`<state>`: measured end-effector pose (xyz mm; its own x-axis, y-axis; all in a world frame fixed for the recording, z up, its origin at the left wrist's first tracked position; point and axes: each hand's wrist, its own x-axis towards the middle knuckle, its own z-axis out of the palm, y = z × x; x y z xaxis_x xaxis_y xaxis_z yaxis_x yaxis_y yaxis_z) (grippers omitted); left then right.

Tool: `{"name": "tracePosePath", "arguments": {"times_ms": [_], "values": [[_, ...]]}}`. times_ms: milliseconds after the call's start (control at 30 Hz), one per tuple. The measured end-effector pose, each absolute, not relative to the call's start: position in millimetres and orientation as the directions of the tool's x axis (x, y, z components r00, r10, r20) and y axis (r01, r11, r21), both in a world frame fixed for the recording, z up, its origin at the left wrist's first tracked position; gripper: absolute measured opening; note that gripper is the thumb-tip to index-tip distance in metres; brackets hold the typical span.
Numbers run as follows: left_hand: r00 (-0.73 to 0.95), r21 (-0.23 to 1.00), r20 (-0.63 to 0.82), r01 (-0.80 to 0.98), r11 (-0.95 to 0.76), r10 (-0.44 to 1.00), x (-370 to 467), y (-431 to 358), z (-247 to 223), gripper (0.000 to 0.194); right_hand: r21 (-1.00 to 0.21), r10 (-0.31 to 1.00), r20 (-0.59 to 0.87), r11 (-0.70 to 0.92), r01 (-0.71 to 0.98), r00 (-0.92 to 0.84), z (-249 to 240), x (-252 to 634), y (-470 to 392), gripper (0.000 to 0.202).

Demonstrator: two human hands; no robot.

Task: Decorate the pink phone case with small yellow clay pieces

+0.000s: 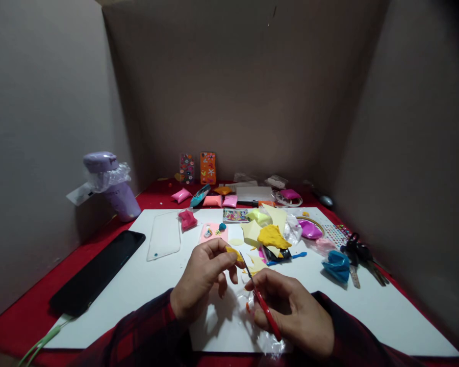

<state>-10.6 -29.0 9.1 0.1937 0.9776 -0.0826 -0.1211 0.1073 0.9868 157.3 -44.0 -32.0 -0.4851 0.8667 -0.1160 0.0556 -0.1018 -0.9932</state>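
Between the thumb and fingers of my left hand [208, 272] is a small yellow piece [234, 252], perhaps modelling clay. My right hand [290, 311] is closed round red-handled scissors [268, 312], whose thin dark blades point up and left and meet the edge of the yellow piece. Whether the blades are apart is hard to make out. Beyond my hands lies a larger lump of yellow clay [273, 237] on cut pale yellow paper [279, 218]. Crumpled clear plastic [271, 344] lies beneath my right hand.
A transparent phone case [164, 237] and a black phone [99, 270] lie to the left, near a lilac bottle [120, 196]. Blue wrapped clay [336, 266] and black-handled scissors [357, 250] are on the right. Decorated phone cases [208, 168] stand at the back. Grey walls enclose the table.
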Motion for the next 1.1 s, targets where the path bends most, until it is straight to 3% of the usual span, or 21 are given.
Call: {"name": "tracePosePath", "arguments": {"times_ms": [1100], "values": [[0.215,0.986,-0.082,-0.128,0.111,0.973,-11.6,-28.6,6.3,0.01,-0.989,0.858,-0.132,-0.147,0.009,-0.496,-32.2,157.2,-43.8,0.028]]}}
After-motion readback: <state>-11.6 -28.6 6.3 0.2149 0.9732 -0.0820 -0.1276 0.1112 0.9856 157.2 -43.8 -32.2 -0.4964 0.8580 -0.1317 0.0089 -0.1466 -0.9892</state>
